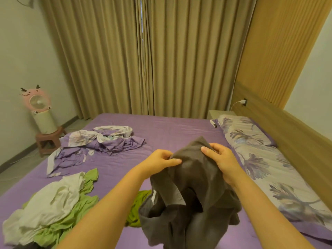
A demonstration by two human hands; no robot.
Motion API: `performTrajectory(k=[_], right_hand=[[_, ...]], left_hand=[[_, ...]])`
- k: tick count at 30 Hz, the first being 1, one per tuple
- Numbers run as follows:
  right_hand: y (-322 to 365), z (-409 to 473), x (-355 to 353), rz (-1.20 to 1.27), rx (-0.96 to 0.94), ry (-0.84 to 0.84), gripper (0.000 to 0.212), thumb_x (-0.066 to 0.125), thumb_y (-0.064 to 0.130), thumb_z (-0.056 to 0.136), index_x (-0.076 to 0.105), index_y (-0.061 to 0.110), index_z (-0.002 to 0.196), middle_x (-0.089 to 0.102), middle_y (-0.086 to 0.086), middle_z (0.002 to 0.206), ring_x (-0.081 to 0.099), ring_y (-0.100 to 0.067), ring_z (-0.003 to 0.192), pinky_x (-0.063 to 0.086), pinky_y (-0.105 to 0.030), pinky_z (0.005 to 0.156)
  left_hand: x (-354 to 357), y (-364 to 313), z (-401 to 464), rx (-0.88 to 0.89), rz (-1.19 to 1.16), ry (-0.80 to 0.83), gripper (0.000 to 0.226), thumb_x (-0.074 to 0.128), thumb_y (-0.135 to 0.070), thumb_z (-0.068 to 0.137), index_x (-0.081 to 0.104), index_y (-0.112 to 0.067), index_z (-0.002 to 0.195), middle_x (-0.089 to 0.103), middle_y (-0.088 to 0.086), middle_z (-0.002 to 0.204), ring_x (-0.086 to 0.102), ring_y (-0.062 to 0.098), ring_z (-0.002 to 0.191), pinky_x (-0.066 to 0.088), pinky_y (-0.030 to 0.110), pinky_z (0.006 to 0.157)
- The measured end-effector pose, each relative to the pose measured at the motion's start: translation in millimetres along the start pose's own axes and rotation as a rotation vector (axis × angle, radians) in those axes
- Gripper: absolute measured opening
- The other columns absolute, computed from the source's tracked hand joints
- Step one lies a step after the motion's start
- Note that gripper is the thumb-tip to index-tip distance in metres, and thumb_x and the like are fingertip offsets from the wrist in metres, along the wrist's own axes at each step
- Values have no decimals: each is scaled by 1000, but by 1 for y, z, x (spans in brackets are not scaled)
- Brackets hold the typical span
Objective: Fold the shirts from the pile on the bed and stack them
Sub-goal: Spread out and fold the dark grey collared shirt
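On the far left, off the bed, a pink fan (36, 101) stands on a small stool (48, 139), clear of the work. On the bed's (170, 128) near-left corner lies the pile: a white shirt (46, 202) crumpled over a green shirt (79, 209), loose and unfolded, apparently waiting their turn. Beyond them a floral purple sheet (100, 141) sits bunched near the middle-left of the bed.

At center, the left hand (162, 160) has its grip closed, thumb and fingers pinching the top edge of a dark grey shirt (190, 191). The right hand (220, 157) pinches the same upper edge just beside it, thumb on the near face. The 2 grips sit close together and raised, so the shirt hangs in folds, its lower part bunched on the bed; this looks like searching out the collar or shoulders before spreading it flat. A strip of green cloth pokes out from behind the grey shirt.

On the right, a floral pillow (246, 133) lies along the headboard (296, 130). No folded stack shows, so the task seems barely begun.
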State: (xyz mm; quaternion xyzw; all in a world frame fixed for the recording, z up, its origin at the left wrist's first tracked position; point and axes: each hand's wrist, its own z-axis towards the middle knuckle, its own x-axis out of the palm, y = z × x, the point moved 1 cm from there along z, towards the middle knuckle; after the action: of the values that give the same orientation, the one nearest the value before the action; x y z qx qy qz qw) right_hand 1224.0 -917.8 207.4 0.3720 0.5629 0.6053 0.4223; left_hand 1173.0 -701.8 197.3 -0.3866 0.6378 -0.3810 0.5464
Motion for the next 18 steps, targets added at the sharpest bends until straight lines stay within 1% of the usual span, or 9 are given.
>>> performTrajectory(k=[2, 4, 5, 7, 9, 11, 13, 15, 18], right_hand=[[4, -1, 0, -165, -64, 29, 23, 72, 26, 80, 63, 27, 102, 70, 3, 99, 65, -13, 93, 52, -22, 75], [17, -3, 5, -435, -208, 144, 46, 74, 29, 78, 51, 37, 117, 59, 14, 116, 55, 0, 107, 46, -19, 88], [27, -5, 8, -583, -273, 197, 56, 74, 32, 78, 45, 39, 125, 54, 17, 121, 51, 1, 113, 43, -20, 93], [46, -7, 8, -1002, -417, 200, 61, 70, 44, 79, 42, 38, 132, 52, 15, 126, 42, -7, 125, 36, -34, 105], [61, -10, 6, -1468, -626, 143, 53, 60, 56, 80, 50, 36, 128, 54, 13, 127, 29, -15, 136, 20, -47, 113], [68, -13, 13, -1676, -672, 202, 51, 54, 59, 82, 52, 34, 126, 55, 11, 126, 29, -17, 137, 17, -48, 113], [68, -15, 28, -1709, -572, 281, 43, 51, 53, 87, 50, 30, 124, 60, 6, 119, 48, -20, 121, 33, -42, 103], [63, -14, 35, -1615, -445, 308, 32, 50, 45, 92, 52, 28, 119, 61, 3, 110, 57, -21, 101, 47, -38, 84], [50, -13, 25, -1315, -335, 326, 25, 52, 42, 92, 60, 27, 110, 63, 5, 103, 58, -17, 92, 51, -39, 77]], left_hand=[[0, 2, -4, 10, -14, -32, 31, 67, -25, 87, 67, 4, 97, 68, 25, 100, 64, 27, 86, 50, 49, 90], [3, -8, -6, 43, 25, -26, 26, 68, -23, 86, 69, 2, 95, 67, 24, 90, 59, 22, 79, 50, 45, 81], [4, -15, -6, 61, 43, -21, 24, 68, -23, 86, 70, 0, 95, 66, 19, 84, 57, 19, 75, 48, 40, 75], [3, -27, -6, 83, 64, -18, 20, 68, -23, 86, 72, -5, 93, 62, 9, 72, 53, 15, 66, 43, 31, 64], [1, -35, -7, 96, 89, 0, 20, 68, -25, 86, 72, -5, 91, 55, 8, 69, 46, 17, 63, 37, 31, 62], [2, -40, -8, 118, 118, 35, 16, 68, -24, 85, 72, -9, 86, 52, -1, 61, 41, 10, 57, 34, 25, 58], [9, -44, -8, 146, 150, 46, 15, 66, -22, 87, 71, -9, 82, 50, -8, 56, 39, 2, 49, 32, 17, 53], [13, -47, -9, 159, 162, -5, 17, 66, -23, 88, 70, -7, 84, 52, -5, 60, 41, 0, 49, 34, 20, 54], [11, -35, -17, 87, 77, -31, 18, 69, -29, 85, 71, -13, 92, 65, 1, 77, 57, 8, 70, 48, 30, 69]])
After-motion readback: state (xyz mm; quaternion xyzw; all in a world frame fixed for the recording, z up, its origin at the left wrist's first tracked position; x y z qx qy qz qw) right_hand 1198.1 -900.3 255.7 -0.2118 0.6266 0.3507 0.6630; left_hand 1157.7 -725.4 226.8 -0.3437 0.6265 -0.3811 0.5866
